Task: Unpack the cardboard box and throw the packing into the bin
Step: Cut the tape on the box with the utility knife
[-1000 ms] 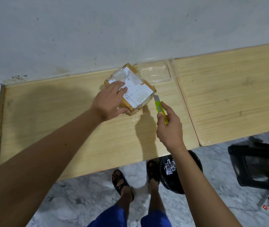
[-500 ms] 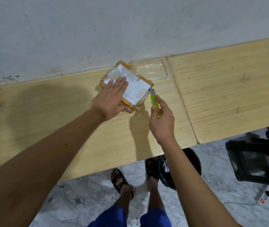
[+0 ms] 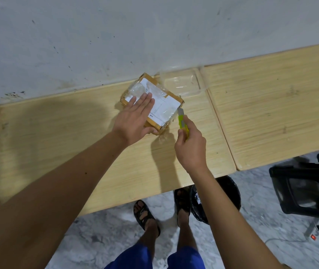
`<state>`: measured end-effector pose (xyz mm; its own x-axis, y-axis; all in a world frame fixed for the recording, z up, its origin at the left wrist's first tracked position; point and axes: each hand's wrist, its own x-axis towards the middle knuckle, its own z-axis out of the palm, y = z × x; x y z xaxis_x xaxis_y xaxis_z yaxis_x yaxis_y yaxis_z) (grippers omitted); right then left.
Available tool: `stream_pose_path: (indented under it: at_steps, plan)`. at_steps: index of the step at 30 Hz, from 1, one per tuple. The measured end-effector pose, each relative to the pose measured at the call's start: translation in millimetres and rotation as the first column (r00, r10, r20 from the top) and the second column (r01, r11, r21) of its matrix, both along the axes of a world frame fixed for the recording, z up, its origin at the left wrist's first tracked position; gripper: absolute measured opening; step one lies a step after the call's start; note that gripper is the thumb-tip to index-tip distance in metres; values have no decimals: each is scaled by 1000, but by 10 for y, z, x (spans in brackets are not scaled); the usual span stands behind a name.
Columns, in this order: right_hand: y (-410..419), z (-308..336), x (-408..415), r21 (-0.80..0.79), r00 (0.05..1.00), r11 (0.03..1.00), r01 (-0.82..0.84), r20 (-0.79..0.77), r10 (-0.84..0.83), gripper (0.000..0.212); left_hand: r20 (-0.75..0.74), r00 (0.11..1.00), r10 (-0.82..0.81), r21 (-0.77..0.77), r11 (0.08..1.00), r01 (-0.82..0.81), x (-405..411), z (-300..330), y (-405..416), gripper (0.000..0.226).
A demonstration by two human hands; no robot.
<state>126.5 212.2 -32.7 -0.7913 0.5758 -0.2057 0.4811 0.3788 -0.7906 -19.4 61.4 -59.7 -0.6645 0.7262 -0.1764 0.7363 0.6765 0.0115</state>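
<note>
A small cardboard box [image 3: 166,105], wrapped in clear tape with a white label on top, lies on the wooden table [image 3: 67,144] near the wall. My left hand [image 3: 135,119] presses flat on its top, fingers together and thumb against the near side. My right hand [image 3: 190,146] grips a yellow-green utility knife [image 3: 183,123], whose blade tip touches the box's right edge. The black bin [image 3: 230,193] stands on the floor under the table's front edge, partly hidden by my right arm.
A clear plastic tray [image 3: 183,82] lies against the wall just right of the box. A second wooden table [image 3: 271,105] adjoins on the right. A black stool [image 3: 306,191] and a power strip [image 3: 314,235] are on the floor at right. My sandalled feet are below.
My left hand has flattened and slid further onto the box's top. My right hand has brought the knife closer, so its blade now meets the box's right edge.
</note>
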Motion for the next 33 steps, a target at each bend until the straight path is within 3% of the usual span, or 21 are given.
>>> stream_pose_path:
  at_steps: [33]
  plan:
    - [-243, 111, 302, -24, 994, 996, -84, 72, 85, 50, 28, 998, 58, 58, 997, -60, 65, 26, 38, 105]
